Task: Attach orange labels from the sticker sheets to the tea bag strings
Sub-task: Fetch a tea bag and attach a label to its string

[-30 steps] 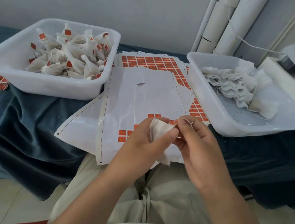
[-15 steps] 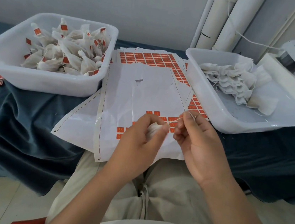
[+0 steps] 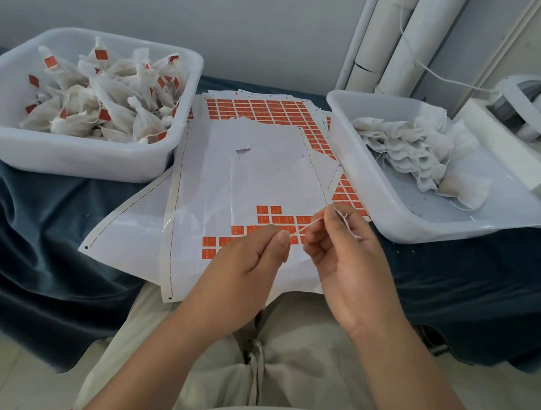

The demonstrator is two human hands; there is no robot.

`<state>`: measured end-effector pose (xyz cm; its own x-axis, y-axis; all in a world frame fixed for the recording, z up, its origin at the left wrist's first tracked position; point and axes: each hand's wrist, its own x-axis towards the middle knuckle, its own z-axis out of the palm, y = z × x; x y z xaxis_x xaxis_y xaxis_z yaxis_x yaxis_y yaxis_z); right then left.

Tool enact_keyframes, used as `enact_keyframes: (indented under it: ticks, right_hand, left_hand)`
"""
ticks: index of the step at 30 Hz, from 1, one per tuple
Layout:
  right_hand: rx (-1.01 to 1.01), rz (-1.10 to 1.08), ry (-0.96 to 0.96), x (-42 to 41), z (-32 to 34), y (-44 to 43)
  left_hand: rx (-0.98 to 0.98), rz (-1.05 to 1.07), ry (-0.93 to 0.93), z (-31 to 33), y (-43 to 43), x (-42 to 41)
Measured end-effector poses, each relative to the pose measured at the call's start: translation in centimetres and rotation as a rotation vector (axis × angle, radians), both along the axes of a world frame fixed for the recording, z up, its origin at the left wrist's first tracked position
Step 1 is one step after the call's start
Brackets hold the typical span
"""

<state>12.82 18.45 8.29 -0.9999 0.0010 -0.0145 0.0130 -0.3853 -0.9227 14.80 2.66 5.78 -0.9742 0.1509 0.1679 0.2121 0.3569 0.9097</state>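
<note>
— In the head view, where are the hands?
— Low in the centre of the frame, above the lap. The left hand (image 3: 240,269) pinches one end of a tea bag string (image 3: 305,228) between thumb and forefinger. The right hand (image 3: 353,266) pinches the other end with curled fingers, and a frayed tail lies over its forefinger.
— And the string itself?
— It runs short and straight between the two hands, above the orange labels (image 3: 277,220) on the top sticker sheet (image 3: 266,170).
— The tea bag?
— Whether the left palm hides it, I cannot tell.
— What lies around them?
— A second sticker sheet (image 3: 257,109) with full orange rows shows behind the first. At upper left a white tub (image 3: 63,159) holds labelled tea bags (image 3: 104,106). At right another white tub (image 3: 406,221) holds plain tea bags (image 3: 405,146). Everything rests on a dark blue cloth (image 3: 39,217) covering the tabletop.
</note>
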Motion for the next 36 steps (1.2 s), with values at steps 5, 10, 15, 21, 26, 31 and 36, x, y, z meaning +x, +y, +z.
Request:
enact_keyframes:
  ticks: [5,10,15,21,26,31,36]
  right_hand:
    - [0.190,0.005,-0.007,-0.2,0.6,1.1]
    - [0.454,-0.113,0.070,-0.5,0.1,1.7]
    - [0.603,-0.109,0.239,-0.5,-0.3,1.7]
    - [0.492,-0.119,0.136,-0.3,-0.7,1.4]
    - [0.338,0.010,0.043,0.4,-1.5,-0.5]
    - [0.311,0.084,0.054,1.0,-1.5,-1.3]
    - [0.692,0.257,0.246,1.7,-0.8,-0.7]
  left_hand:
    - [-0.068,-0.031,-0.023,0.1,-0.7,-0.2]
    - [-0.274,-0.095,-0.050,0.4,-1.3,-0.4]
    - [-0.418,-0.186,-0.089,0.2,-2.1,-0.6]
    - [-0.006,-0.278,-0.020,0.5,-2.5,-0.6]
    - [0.183,-0.326,0.092,0.6,-1.9,-0.5]
    - [0.419,-0.193,0.028,1.0,-1.3,-0.1]
    - [0.592,-0.037,-0.112,1.7,-1.4,0.2]
